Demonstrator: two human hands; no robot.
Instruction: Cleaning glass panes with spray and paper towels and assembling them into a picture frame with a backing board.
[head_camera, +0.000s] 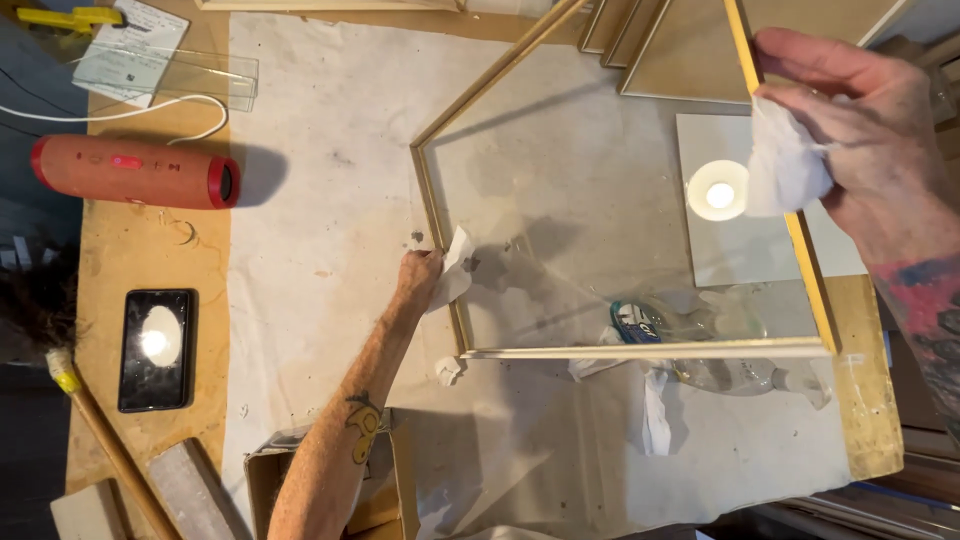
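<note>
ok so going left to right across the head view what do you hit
red cylinder speaker → black phone → left hand with a white tissue → clear plastic bottle → right hand

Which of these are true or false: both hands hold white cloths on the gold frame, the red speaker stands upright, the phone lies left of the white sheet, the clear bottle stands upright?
1. Both hands hold white cloths against the gold frame. True: the left hand grips its left edge, the right hand its right edge.
2. The red speaker stands upright. False: it lies on its side.
3. The phone lies left of the white sheet. True.
4. The clear bottle stands upright. False: it lies down.
</note>
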